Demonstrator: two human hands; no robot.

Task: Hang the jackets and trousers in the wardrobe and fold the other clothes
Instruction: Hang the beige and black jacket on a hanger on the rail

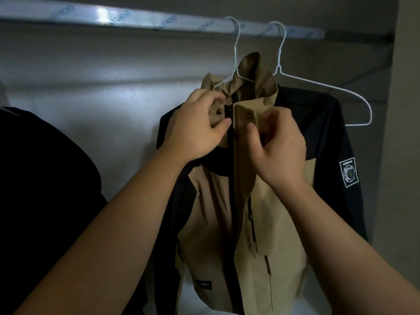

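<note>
left hand [196, 123] pinches jacket [245, 201] collar | right hand [276, 144] grips front flap | jacket on hanger [236, 53] on rail [136, 17]

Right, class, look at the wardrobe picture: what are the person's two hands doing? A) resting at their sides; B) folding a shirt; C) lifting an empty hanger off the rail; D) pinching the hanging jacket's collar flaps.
D: the left hand and the right hand each pinch a tan collar flap of the jacket, next to its snap buttons, while it hangs on a white hanger.
</note>
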